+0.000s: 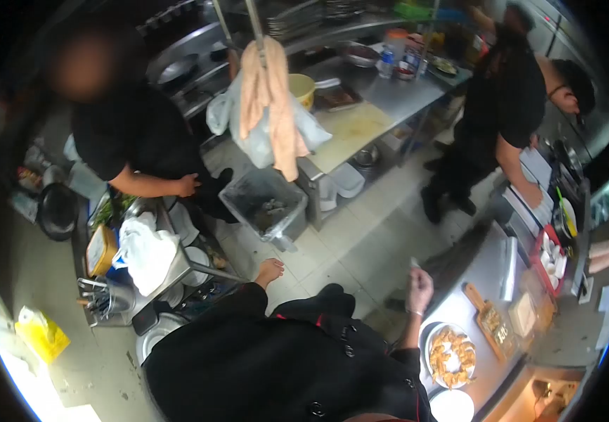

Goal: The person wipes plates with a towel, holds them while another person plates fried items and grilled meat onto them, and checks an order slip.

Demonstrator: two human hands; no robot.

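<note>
My left hand (270,271) is low in front of me, over the floor, its fingers curled together; whether anything is inside cannot be made out. My right hand (419,289) is raised beside the steel counter (452,307), fingers pinched, with something small and pale at the fingertips. Nearest to it on the counter is a white plate (431,357) with golden fried pieces around its centre. Below that lies an empty white plate (452,406). A wooden board (490,322) with a handle is to the right of the food.
A lined grey bin (263,204) stands ahead on the tiled floor. One person (143,126) stands at the left, another (497,98) at the right. Cloths (266,98) hang from a pole above a prep table (357,133). A cart (185,271) is at my left.
</note>
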